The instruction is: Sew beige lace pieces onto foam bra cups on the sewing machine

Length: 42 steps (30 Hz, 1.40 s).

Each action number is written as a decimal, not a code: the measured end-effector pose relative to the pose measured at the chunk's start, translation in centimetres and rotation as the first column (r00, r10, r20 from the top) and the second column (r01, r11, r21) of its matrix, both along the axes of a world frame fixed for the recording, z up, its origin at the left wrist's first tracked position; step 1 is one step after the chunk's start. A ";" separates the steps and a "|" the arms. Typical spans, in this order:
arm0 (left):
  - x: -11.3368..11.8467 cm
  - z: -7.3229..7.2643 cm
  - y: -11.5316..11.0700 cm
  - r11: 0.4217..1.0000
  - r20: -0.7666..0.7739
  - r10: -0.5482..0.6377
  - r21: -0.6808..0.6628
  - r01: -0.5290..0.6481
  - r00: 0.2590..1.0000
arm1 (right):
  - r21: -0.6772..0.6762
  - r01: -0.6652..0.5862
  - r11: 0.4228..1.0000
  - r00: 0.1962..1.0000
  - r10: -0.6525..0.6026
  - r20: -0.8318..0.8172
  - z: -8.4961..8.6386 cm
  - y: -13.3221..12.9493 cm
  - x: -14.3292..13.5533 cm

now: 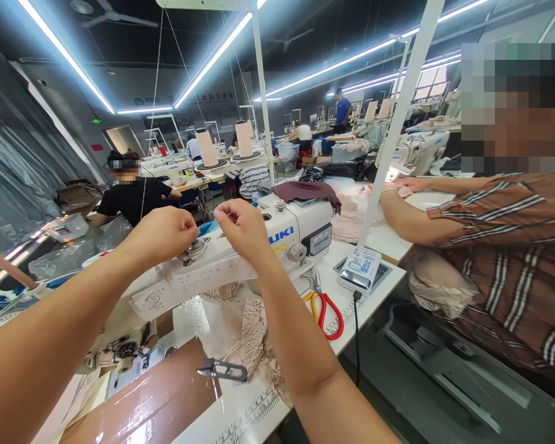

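Observation:
Both of my hands are raised over the top of a white sewing machine. My left hand is closed in a pinch above the round tension dial; anything between its fingertips is too small to see. A short gap to the right, my right hand also has thumb and fingers pressed together, and what it pinches cannot be made out. Beige lace fabric lies on the table below the machine arm. Black thread snips rest in front of the lace.
Red and yellow-handled scissors and a white device with a black cable lie to the right. Two thread cones stand behind the machine. A person in a striped shirt works at the right, beside a white pole.

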State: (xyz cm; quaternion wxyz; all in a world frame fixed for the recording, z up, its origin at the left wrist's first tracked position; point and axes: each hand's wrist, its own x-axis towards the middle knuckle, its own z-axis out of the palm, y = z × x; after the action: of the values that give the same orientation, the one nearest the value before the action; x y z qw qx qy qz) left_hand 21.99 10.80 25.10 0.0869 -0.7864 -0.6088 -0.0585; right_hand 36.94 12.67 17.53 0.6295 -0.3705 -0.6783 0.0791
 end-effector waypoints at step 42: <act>-0.6 0.5 -1.7 0.999 -0.036 0.025 -0.024 -0.026 0.999 | -0.017 -0.015 1.000 1.000 0.014 -0.003 0.3 -0.4 0.1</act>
State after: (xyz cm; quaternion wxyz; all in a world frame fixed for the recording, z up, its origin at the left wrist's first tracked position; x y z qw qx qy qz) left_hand 21.43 9.12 25.56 0.0889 -0.7804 -0.6179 -0.0356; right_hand 37.06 12.22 17.86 0.6268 -0.3708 -0.6793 0.0901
